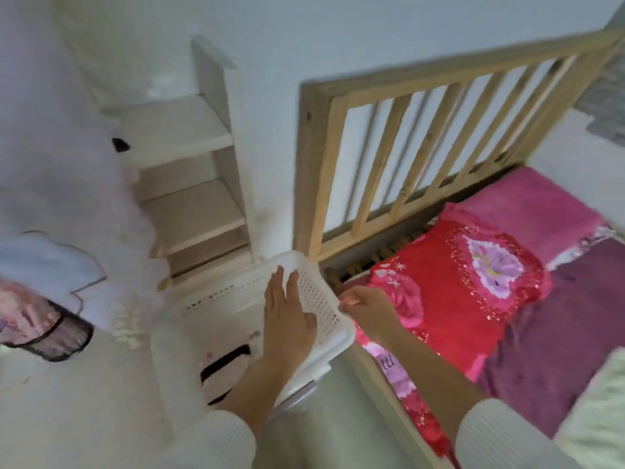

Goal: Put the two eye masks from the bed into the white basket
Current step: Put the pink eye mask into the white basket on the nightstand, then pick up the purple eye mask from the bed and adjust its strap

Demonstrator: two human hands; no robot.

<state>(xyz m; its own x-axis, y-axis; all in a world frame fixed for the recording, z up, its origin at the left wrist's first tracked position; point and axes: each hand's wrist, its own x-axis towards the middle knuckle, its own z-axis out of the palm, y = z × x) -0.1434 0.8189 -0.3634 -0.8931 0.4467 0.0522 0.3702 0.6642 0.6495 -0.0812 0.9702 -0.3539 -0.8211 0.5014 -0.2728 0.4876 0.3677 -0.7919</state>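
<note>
The white perforated basket (pixel 321 309) stands on the floor beside the bed frame. Inside it lies a pale eye mask (pixel 221 374) with a black strap; blur keeps me from telling whether a second mask lies with it. My left hand (pixel 287 319) hovers flat over the basket with fingers apart and nothing in it. My right hand (pixel 367 308) is curled at the basket's right rim next to the bed, thumb on the edge. No eye mask shows on the bed (pixel 541 333).
A wooden slatted headboard (pixel 389 157) rises behind the bed. A red and pink pillow (pixel 456 289) and a purple blanket lie on it. A white shelf unit (pixel 192 198) stands behind the basket. White fabric and a black-trimmed bag (pixel 57 336) lie at the left.
</note>
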